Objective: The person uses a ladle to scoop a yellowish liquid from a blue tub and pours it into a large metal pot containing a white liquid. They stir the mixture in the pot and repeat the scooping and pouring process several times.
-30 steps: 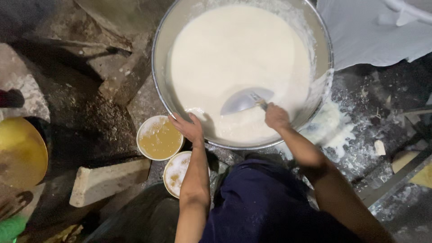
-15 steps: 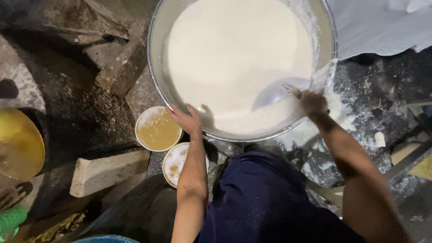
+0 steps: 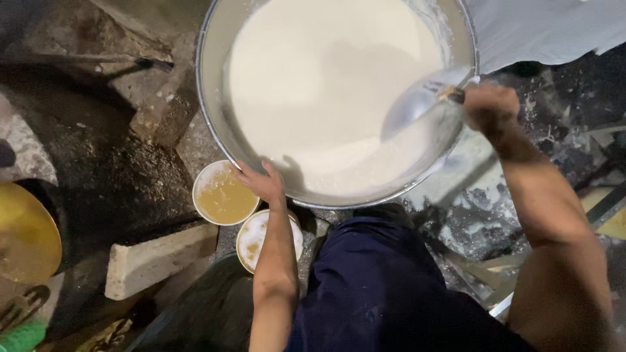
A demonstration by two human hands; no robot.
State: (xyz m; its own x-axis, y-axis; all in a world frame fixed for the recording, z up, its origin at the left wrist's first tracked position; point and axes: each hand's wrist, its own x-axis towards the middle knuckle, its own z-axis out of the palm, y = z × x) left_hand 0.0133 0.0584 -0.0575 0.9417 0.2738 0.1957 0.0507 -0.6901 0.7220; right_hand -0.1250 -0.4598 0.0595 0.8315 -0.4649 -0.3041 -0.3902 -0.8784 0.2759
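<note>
The big metal basin (image 3: 215,140) sits low on the rough ground, nearly full of thick white batter (image 3: 326,91), and it looks far too heavy to lift alone; I'd judge it is something you only steady or tilt by the rim. That is where the left hand (image 3: 262,182) is, fingers hooked over the near edge of the basin, clamped on it to brace it. The right hand (image 3: 488,105) is clenched round the handle of a large ladle (image 3: 417,104), whose bowl dips into the batter against the far right wall. The batter looks dense and clinging, coating the steel above its level, so the ladle will drag, and the handle is likely slick with splashes; a firm grip high on the handle seems wise. Just beside the left hand stand two small bowls, one holding yellowish liquid (image 3: 225,194), the other (image 3: 255,238) partly hidden under the forearm. A pale brick (image 3: 156,259) lies nearby.
</note>
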